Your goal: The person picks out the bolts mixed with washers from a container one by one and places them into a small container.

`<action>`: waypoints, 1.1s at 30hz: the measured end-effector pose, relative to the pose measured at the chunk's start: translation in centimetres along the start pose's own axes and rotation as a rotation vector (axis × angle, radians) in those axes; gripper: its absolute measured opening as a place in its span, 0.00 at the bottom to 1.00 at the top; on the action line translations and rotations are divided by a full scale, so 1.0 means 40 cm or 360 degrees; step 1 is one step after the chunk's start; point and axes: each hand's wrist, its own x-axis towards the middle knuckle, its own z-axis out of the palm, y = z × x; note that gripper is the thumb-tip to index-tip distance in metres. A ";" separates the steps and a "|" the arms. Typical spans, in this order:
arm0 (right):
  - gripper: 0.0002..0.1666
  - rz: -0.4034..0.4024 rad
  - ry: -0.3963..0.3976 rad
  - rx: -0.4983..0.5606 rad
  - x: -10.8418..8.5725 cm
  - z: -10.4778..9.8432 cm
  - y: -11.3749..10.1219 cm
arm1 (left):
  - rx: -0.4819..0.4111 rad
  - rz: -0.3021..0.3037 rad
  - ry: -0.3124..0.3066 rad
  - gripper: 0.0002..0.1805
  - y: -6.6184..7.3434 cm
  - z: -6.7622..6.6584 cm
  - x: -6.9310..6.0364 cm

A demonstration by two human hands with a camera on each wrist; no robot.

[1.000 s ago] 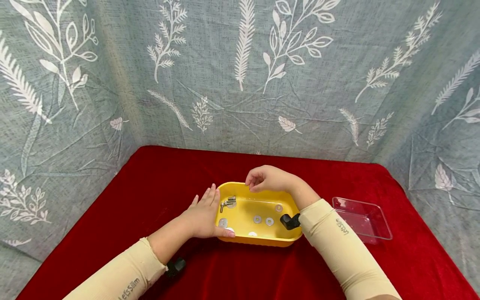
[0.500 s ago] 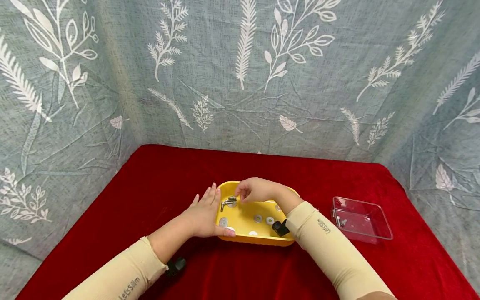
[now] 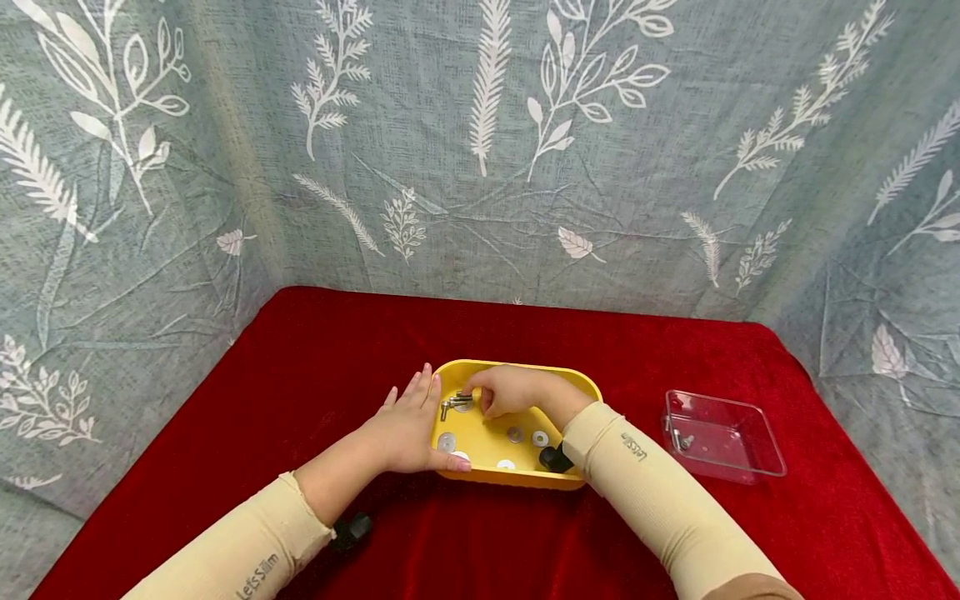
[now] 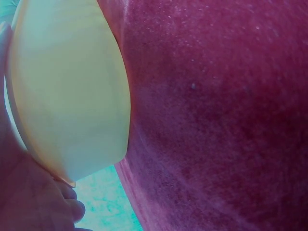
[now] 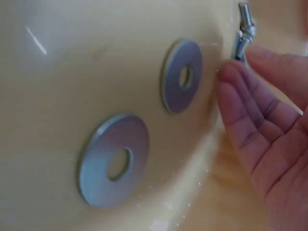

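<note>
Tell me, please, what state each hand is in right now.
Left hand: open, straight fingers against the yellow bin.
Right hand: fingertips at the bolts; whether it pinches one cannot be told.

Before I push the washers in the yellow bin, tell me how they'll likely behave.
The washers look metallic, so probably stiff. Mostly flat on the glossy floor of the yellow bin, they would likely slide rather than roll. Being thin, they may be awkward to lift.
</note>
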 end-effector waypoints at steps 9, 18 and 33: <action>0.21 0.0063 -0.0014 -0.0143 0.008 0.007 -0.008 | -0.0014 0.0006 0.0000 0.70 0.004 -0.006 -0.005; 0.13 0.0064 0.0012 -0.0112 0.010 0.011 -0.009 | -0.0014 0.0005 0.0015 0.70 0.003 -0.007 -0.005; 0.10 -0.0037 0.0063 -0.0068 0.015 0.021 -0.009 | -0.0048 0.0003 0.0013 0.70 0.002 0.000 -0.010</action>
